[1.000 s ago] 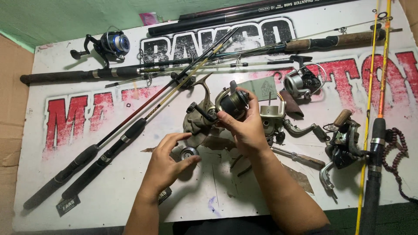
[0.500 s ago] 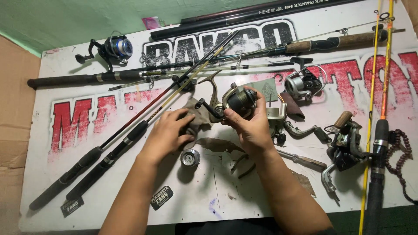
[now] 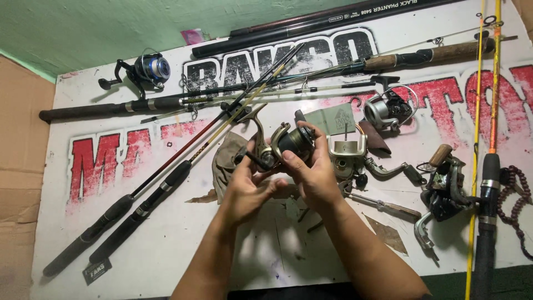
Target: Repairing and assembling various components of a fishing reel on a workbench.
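Both hands lift a dark spinning reel (image 3: 283, 145) above the middle of the table (image 3: 166, 244). Left hand (image 3: 247, 186) closed around its handle side; right hand (image 3: 313, 175) curled over the spool end. Two black-handled rods (image 3: 127, 214) lie left; a dismantled silver reel body (image 3: 347, 153) sits just right.

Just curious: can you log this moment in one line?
left hand: grips spinning reel | right hand: holds its spool | beneath: white banner
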